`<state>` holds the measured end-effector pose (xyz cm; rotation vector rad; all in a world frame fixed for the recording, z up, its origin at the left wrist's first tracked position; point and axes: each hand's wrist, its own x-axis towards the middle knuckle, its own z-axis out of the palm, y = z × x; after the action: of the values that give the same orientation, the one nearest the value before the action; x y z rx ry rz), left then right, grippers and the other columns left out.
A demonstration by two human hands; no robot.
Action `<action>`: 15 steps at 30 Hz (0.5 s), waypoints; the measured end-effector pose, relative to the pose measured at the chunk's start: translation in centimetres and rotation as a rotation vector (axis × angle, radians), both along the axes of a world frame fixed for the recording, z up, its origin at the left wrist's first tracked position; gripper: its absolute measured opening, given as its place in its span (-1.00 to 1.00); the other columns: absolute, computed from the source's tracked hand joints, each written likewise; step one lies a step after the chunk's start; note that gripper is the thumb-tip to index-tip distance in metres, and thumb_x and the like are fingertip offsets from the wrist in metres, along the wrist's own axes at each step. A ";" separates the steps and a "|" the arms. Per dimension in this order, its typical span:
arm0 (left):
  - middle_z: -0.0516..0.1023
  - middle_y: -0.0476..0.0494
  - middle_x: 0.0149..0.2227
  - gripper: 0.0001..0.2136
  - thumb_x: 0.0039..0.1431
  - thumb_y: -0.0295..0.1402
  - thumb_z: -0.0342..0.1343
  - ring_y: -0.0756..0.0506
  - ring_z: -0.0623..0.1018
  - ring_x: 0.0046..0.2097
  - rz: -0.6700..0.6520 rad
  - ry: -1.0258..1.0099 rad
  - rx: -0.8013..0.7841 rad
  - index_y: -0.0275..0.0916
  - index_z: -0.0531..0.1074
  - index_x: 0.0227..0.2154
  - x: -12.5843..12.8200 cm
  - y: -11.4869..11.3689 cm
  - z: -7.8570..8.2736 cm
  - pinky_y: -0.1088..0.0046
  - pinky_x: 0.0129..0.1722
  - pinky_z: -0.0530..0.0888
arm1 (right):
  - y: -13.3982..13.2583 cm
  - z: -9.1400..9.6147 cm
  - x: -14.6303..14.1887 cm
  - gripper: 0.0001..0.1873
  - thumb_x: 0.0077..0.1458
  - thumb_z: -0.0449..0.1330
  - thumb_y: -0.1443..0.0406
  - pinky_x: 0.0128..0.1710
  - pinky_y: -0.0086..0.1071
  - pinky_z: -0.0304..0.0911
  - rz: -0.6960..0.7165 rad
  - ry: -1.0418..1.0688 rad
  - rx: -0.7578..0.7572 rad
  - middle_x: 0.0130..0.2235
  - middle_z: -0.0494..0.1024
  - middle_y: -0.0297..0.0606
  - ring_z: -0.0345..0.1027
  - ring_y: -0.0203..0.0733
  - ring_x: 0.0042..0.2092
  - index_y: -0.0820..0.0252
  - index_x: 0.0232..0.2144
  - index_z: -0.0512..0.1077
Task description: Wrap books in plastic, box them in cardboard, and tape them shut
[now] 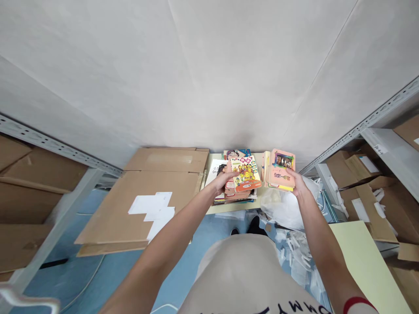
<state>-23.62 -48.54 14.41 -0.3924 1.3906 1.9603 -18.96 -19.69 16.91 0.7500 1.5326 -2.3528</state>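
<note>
My left hand (223, 181) rests on a stack of colourful books (240, 185), fingers closed on the edge of the top book with a yellow cartoon cover (246, 173). My right hand (298, 185) grips a pink-orange book (281, 170) at its lower right corner, holding it just right of the stack. The stack lies on a small pale yellow table (231, 207) against the white wall. More books show behind the stack.
A large flattened cardboard box (147, 196) with white labels lies left of the table. Metal shelving with cardboard boxes stands at far left (39, 144) and right (366, 170). White plastic bags and paper scraps (288, 209) litter the blue floor; a yellow board (363, 261) lies right.
</note>
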 end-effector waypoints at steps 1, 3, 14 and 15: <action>0.69 -0.27 -0.31 -0.53 -0.29 -0.29 0.44 -0.26 0.67 -0.27 0.009 0.000 0.004 -0.31 0.54 -0.22 0.0 0.1 0.0 0.28 -0.29 0.61 | 0.2 0.7 -0.1 -0.76 0.03 0.17 0.22 -0.03 -0.05 0.46 -0.007 0.021 -0.003 -0.20 0.68 -0.14 0.55 0.09 -0.07 0.18 -0.25 0.51; 0.69 -0.27 -0.29 -0.57 -0.23 -0.30 0.41 -0.26 0.67 -0.24 0.013 -0.007 0.003 -0.30 0.55 -0.22 0.1 0.3 0.2 0.28 -0.26 0.61 | -0.3 1.9 -0.5 -0.74 0.06 0.15 0.20 0.01 -0.04 0.44 0.022 0.063 -0.015 -0.18 0.67 -0.13 0.54 0.09 -0.04 0.19 -0.24 0.52; 0.68 -0.28 -0.30 -0.50 -0.21 -0.28 0.40 -0.25 0.67 -0.28 0.055 -0.008 -0.015 -0.32 0.50 -0.14 0.4 0.3 -0.2 0.28 -0.30 0.60 | -1.4 4.9 -1.0 -0.78 0.04 0.17 0.28 -0.06 -0.12 0.47 0.148 0.047 0.104 -0.26 0.68 -0.12 0.58 0.05 -0.15 0.24 -0.26 0.53; 0.68 -0.28 -0.29 -0.48 -0.21 -0.27 0.40 -0.26 0.67 -0.27 0.076 0.001 -0.010 -0.32 0.49 -0.12 0.5 0.3 -0.5 0.28 -0.30 0.60 | -0.2 5.7 -0.7 -0.78 0.04 0.17 0.27 -0.06 -0.09 0.47 0.111 0.068 0.135 -0.26 0.68 -0.12 0.57 0.07 -0.14 0.23 -0.27 0.53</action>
<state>-23.16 -48.25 13.91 -0.4550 1.4055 2.0148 -19.70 -19.85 22.64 0.6013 1.7289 -2.2343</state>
